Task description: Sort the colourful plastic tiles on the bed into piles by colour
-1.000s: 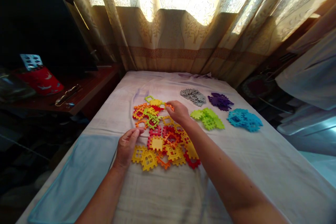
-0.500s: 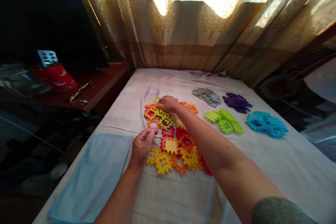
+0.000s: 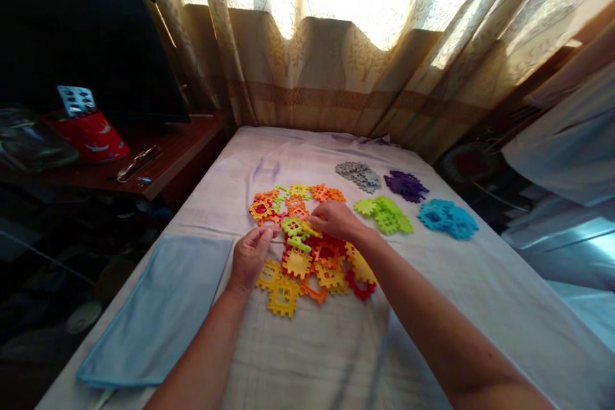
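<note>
A mixed pile of notched plastic building tiles in red, orange, yellow and lime lies mid-bed. My right hand (image 3: 334,220) is over the middle of it, fingers closed on a yellow building tile (image 3: 312,230) tilted at the fingertips. Beneath sit a lime tile (image 3: 292,226) and a solid yellow tile (image 3: 296,262). At the pile's left edge, my left hand (image 3: 252,256) has thumb and forefinger pinched together; whatever they hold, if anything, cannot be made out. Yellow window tiles (image 3: 283,298) lie at the near side.
Sorted piles of grey tiles (image 3: 358,175), purple tiles (image 3: 406,186), lime tiles (image 3: 388,214) and blue tiles (image 3: 448,218) lie on the right. A pale blue cloth (image 3: 158,314) is at left. Beyond the bed's edge, a desk (image 3: 192,147) holds a red cup (image 3: 98,136) and glasses (image 3: 138,163).
My right hand has moved from the pile's far left back toward me and to its middle, now with a yellow tile. My left hand keeps its pinch by the pile. The view has shifted slightly.
</note>
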Motion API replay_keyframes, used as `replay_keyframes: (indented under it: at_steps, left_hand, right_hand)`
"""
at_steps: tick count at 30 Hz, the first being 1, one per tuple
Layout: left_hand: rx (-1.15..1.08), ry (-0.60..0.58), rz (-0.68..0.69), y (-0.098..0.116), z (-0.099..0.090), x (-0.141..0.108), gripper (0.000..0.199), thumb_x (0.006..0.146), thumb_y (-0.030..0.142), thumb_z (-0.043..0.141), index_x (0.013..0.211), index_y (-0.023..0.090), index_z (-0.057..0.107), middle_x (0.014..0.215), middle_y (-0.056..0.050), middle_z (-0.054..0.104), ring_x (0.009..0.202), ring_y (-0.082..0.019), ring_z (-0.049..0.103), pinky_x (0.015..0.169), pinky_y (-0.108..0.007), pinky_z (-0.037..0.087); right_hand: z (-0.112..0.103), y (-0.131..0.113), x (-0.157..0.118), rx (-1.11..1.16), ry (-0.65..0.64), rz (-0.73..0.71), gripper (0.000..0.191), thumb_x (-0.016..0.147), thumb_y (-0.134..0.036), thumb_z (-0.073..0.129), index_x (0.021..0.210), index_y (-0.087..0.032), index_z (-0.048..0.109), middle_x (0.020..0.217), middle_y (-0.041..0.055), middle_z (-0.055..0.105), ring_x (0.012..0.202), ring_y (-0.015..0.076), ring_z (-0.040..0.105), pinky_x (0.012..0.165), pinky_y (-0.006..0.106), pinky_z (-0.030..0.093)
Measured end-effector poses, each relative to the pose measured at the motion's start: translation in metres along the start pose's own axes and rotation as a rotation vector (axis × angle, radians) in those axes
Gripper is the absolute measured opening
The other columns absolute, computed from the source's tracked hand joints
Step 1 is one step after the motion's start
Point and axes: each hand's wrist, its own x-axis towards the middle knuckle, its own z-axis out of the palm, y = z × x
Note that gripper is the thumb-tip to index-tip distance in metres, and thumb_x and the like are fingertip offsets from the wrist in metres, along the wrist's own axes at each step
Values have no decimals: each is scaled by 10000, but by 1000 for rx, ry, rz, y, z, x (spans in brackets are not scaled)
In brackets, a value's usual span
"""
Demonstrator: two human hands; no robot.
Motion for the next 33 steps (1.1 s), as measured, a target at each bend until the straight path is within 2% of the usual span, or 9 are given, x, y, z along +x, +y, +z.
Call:
replay_keyframes:
  at_steps: [3, 7, 14, 17, 20, 24, 27, 30, 33]
  left_hand:
    - [0, -1, 3, 0, 0, 0, 333, 782, 494, 613, 821, 192, 750, 877, -64, 772, 890, -218, 712, 898, -351, 539]
    - [15, -2, 7, 1, 0, 0, 329, 785, 486, 609, 820, 191, 750, 869, -65, 773, 884, -219, 715, 895, -357, 543]
    - [15, -10, -5, 1, 1, -1, 345, 792, 502, 608, 830, 190, 750, 888, -64, 776, 886, -214, 718, 885, -347, 548]
    - [4, -13, -11, 2, 1, -1, 346, 788, 506, 614, 832, 191, 751, 897, -64, 777, 889, -213, 718, 885, -344, 548]
    - [1, -17, -18, 3, 0, -1, 358, 781, 519, 622, 831, 190, 753, 893, -64, 778, 887, -216, 719, 880, -345, 550]
    - [7, -13, -12, 4, 0, -1, 362, 773, 523, 631, 829, 187, 754, 892, -65, 779, 891, -219, 719, 889, -350, 549]
    - [10, -9, -9, 4, 0, -1, 363, 765, 525, 639, 828, 187, 754, 895, -67, 780, 896, -224, 720, 898, -358, 548]
    - [20, -17, -17, 4, 1, -1, 379, 760, 540, 641, 833, 187, 757, 905, -70, 780, 901, -226, 720, 912, -362, 544]
    - [33, -16, -25, 3, 1, -1, 403, 747, 565, 648, 836, 188, 759, 910, -73, 781, 908, -232, 719, 921, -367, 540]
  right_hand:
    - [-7, 5, 6, -76, -6, 43, 345, 959, -387, 476, 902, -241, 783, 897, 60, 772, 800, 186, 667, 698, 265, 427]
    - [-5, 8, 32, -176, 48, -26, 293, 923, -238, 506, 1057, -243, 767, 1162, 78, 728, 1054, 231, 615, 850, 314, 429]
    - [7, 5, 62, -297, -20, -33, 273, 886, -230, 565, 1067, -196, 767, 1233, 150, 670, 1157, 309, 524, 910, 406, 417]
    - [7, 8, 67, -254, 7, -95, 256, 899, -258, 571, 1061, -180, 754, 1296, 145, 638, 1206, 307, 502, 969, 418, 398]
    - [5, 11, 66, -143, 75, -77, 271, 937, -269, 524, 1075, -179, 739, 1348, 127, 612, 1231, 284, 504, 1009, 412, 389]
    - [2, 14, 51, 40, 187, -16, 269, 946, -262, 491, 1006, -195, 745, 1276, 101, 662, 1166, 230, 571, 1002, 349, 409]
    - [-1, 24, 24, 168, 303, 52, 283, 936, -275, 470, 936, -197, 742, 1103, 87, 725, 1028, 201, 628, 920, 308, 447]
    - [-2, 56, -9, 283, 405, 229, 327, 917, -355, 455, 916, -187, 735, 866, 67, 736, 809, 193, 645, 750, 291, 471]
    - [-3, 103, -38, 353, 527, 430, 358, 872, -405, 459, 901, -176, 733, 740, 58, 714, 693, 194, 627, 634, 277, 452]
